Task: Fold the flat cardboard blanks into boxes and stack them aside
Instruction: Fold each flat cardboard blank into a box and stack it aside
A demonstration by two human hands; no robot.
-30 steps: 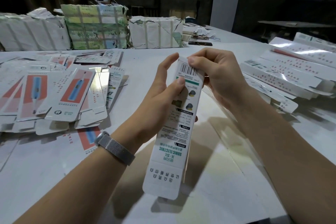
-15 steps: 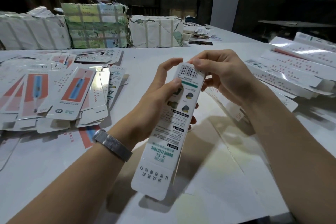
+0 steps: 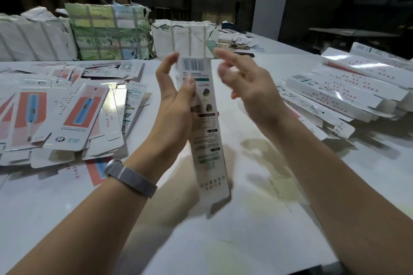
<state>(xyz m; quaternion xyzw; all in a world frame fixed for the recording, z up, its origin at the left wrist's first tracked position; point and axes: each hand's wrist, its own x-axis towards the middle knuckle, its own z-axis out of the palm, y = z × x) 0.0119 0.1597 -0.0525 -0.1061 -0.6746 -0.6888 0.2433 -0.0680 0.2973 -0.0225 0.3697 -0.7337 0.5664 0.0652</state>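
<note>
Right hand point(image 3: 250, 87) lifted off barcode end since half-second ago, fingers now spread, empty. Long narrow white printed cardboard box point(image 3: 204, 131) pinched upright by left hand point(image 3: 176, 105), left of finished-box stack point(image 3: 348, 91). Top closure judged done.

Both my forearms bare, no sleeves in view. Silver mesh-weave band point(image 3: 130, 177) on my left wrist, looks like a metal watch strap. Right wrist has nothing on it; no rings visible.

Bare table point(image 3: 257, 241) between flat blanks point(image 3: 67, 118) and folded boxes point(image 3: 348, 94).
</note>
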